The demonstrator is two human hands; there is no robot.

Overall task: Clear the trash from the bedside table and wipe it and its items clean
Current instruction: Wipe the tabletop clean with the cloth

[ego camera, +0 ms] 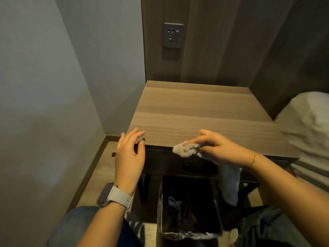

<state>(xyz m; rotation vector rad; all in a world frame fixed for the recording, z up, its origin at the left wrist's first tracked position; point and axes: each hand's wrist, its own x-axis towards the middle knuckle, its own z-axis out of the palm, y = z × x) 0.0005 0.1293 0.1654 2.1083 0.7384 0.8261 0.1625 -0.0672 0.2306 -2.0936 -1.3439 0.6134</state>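
Note:
The wooden bedside table [195,111] has a bare top. My right hand [215,148] grips a grey fluffy cloth [185,150] and presses it on the table's front edge; the rest of the cloth hangs down in front of the drawer. My left hand [130,154] is at the table's front left corner, fingers nearly straight. It seems to pinch a thin dark strip [142,139] between thumb and fingers, with its far end showing left of the hand. A black bin [162,207] with a clear liner stands under the table front, trash inside.
A grey wall stands close on the left. A wood panel with a power socket [173,35] rises behind the table. A bed with a white pillow [308,122] touches the table's right side. My knees frame the bin.

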